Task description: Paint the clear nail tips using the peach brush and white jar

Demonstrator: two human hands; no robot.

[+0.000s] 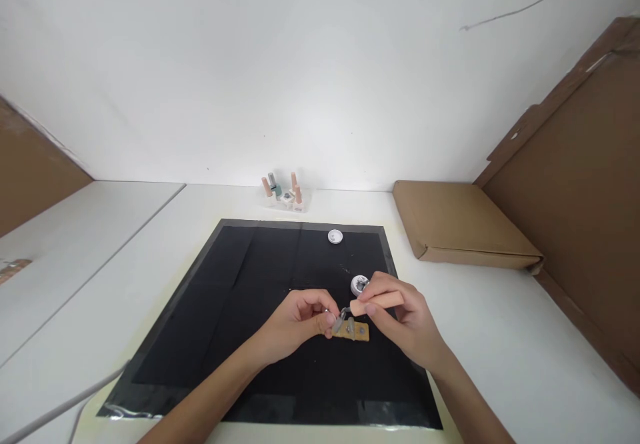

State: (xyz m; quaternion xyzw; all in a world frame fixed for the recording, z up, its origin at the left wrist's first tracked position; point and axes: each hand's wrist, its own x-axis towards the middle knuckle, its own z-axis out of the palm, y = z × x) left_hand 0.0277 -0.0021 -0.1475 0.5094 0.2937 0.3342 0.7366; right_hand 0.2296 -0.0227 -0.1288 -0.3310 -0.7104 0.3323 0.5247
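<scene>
My right hand (403,314) is closed around the long peach cap (377,303) of a nail polish brush, which points left. My left hand (303,321) pinches a small shiny grey piece (339,323), its exact kind too small to make out. The brush tip meets or nearly meets this piece. Just below, a flat yellowish strip (364,332) with grey bits on it lies on the black sheet, its left end partly hidden by my left fingers. Behind my right fingertips is a small round white pot (359,285) with dark grey bits inside.
A white lid (335,236) lies near the back of the black sheet (200,311). Behind it, a clear tray (283,205) holds several nail polish bottles with peach and grey caps. A flat cardboard box (465,221) sits at the right, by a tall cardboard panel (580,177).
</scene>
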